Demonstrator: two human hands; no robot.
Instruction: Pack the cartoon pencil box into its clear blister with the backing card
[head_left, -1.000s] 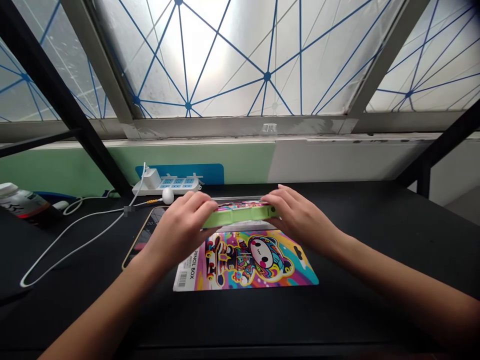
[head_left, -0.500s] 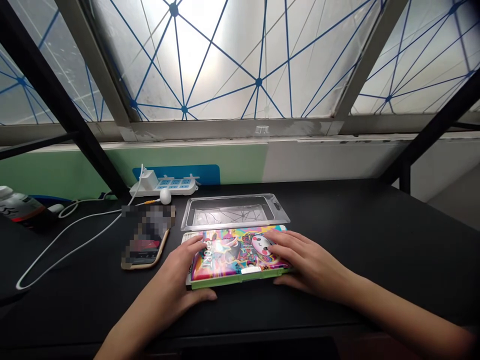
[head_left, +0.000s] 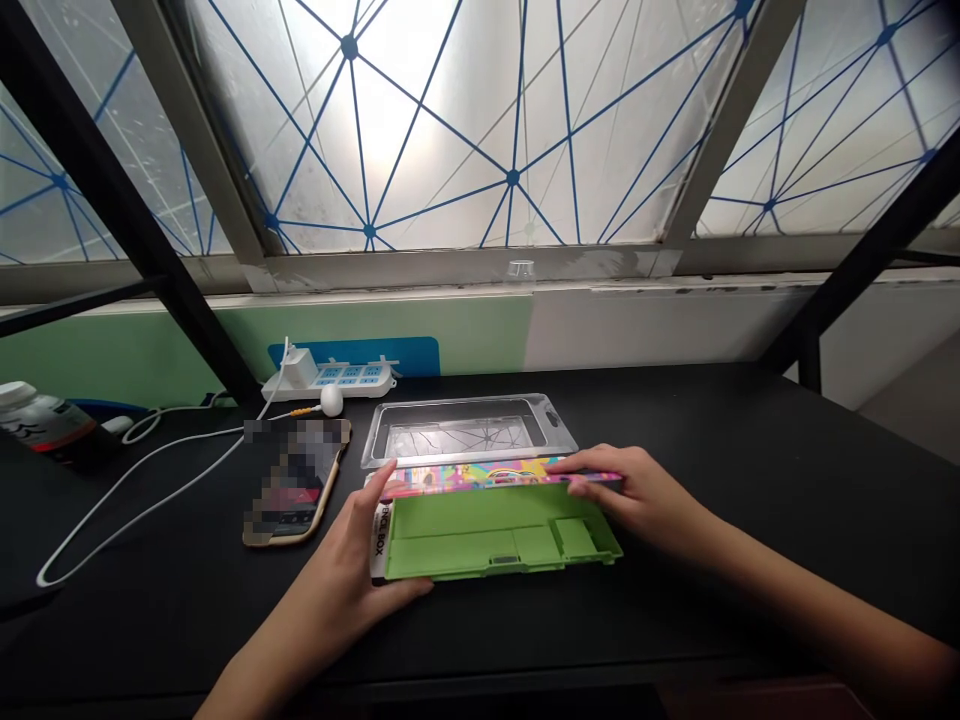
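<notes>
So my right hand has the patterned lid pinched at its right end, and it's tipped up along the far side of the green pencil box. The box sits right between my two sets of fingers, green inside showing. My left hand is just spread wide around the left end, thumb down at the near edge. A printed card pokes out under the box by my left fingers, a clear plastic tray lies just beyond my fingertips, and a phone is left of them.
</notes>
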